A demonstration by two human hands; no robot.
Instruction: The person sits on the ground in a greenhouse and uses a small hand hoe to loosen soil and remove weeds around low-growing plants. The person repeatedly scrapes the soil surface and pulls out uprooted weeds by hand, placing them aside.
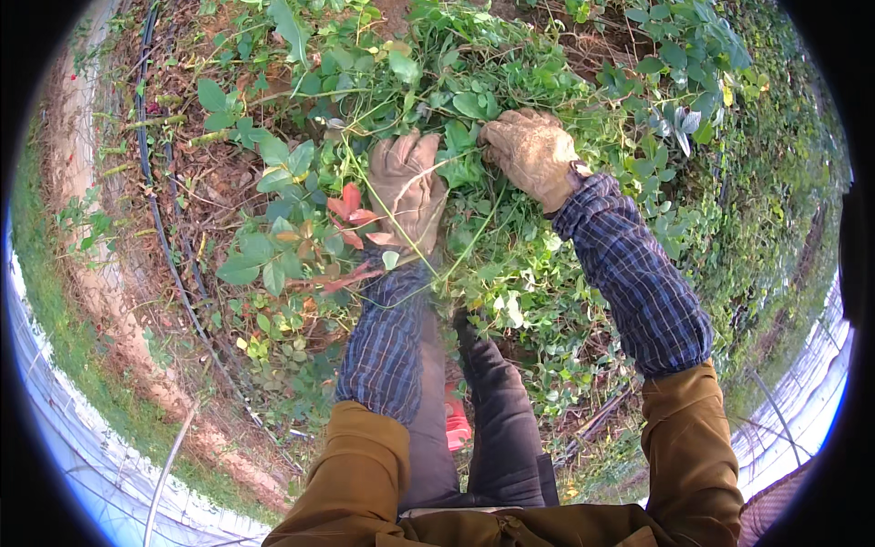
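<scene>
Both my hands wear tan work gloves and reach into a tangle of green vines and weeds [472,75]. My left hand [408,191] lies back upward among the stems, its fingertips hidden in the leaves. Thin green stems [389,205] cross over that glove and bend near the wrist. To the right, my right hand [530,154] has its fingers curled around vine growth, with a lobed green leaf [459,154] beside the fingertips. Just left of my left hand are a shrub's reddish leaves [351,205] and its broad green leaves [249,260].
Black irrigation tubing [154,184] runs along the mulched bed at left, past cut stubs [160,122]. Farther left lie a bare soil path [85,198] and grass [61,308]. Dense foliage [765,171] fills the right side. A red shoe [456,420] shows below between my legs.
</scene>
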